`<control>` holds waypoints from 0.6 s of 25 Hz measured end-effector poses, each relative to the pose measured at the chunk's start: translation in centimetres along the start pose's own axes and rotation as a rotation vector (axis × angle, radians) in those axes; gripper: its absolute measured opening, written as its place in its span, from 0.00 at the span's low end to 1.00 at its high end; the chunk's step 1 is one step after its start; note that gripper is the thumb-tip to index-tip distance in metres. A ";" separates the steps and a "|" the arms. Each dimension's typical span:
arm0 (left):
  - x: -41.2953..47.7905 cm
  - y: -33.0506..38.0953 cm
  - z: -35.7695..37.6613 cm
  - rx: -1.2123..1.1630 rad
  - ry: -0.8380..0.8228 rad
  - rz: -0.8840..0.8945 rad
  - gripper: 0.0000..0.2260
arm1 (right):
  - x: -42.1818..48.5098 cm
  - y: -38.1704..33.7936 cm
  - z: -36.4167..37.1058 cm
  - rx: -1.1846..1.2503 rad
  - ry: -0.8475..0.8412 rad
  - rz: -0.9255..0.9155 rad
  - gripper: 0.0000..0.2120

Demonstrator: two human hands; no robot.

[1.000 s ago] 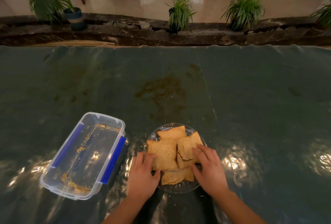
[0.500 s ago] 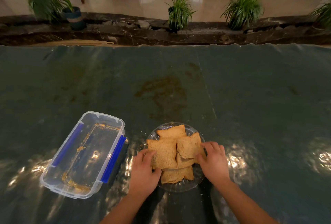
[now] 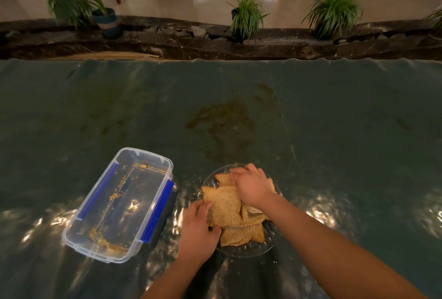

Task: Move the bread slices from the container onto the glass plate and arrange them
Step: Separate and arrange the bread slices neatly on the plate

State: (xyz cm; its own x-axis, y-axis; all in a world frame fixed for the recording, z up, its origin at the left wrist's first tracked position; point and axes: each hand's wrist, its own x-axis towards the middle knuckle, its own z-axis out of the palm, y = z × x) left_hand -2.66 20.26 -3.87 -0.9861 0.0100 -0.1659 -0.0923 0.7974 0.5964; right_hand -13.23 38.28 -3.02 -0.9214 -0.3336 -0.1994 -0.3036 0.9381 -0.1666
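Several brown bread slices [image 3: 227,207] lie overlapping on the round glass plate [image 3: 248,249] near the table's front edge. My left hand [image 3: 197,234] rests at the plate's left rim, fingers on the edge of the large left slice. My right hand [image 3: 251,186] lies over the far slices, fingers curled on the top one and hiding most of it. The clear plastic container [image 3: 119,203] with blue side clips stands to the left of the plate, holding only crumbs.
A dark green glossy cloth [image 3: 334,143] covers the table, with a brownish stain [image 3: 224,121] beyond the plate. Past the far edge run a dark stone ledge [image 3: 191,42] and potted plants [image 3: 246,13].
My right hand has moved from the plate's right rim up and across onto the far slices. My left hand has stayed at the left slice.
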 end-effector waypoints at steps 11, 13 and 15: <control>-0.1 0.0 0.0 -0.015 -0.005 -0.013 0.25 | -0.7 1.0 0.7 0.213 0.106 0.132 0.16; -0.1 0.2 -0.2 -0.069 -0.006 -0.045 0.24 | -2.2 1.7 0.4 0.394 0.251 0.229 0.16; 0.1 0.5 -0.4 -0.140 0.005 -0.092 0.24 | -4.8 2.9 0.4 0.497 0.395 0.373 0.12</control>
State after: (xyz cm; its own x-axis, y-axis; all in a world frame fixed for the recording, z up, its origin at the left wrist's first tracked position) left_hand -2.88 20.42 -3.34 -0.9732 -0.0621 -0.2213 -0.2001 0.7026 0.6829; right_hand -9.63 42.58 -2.97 -0.9891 0.1459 0.0184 0.1068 0.7987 -0.5922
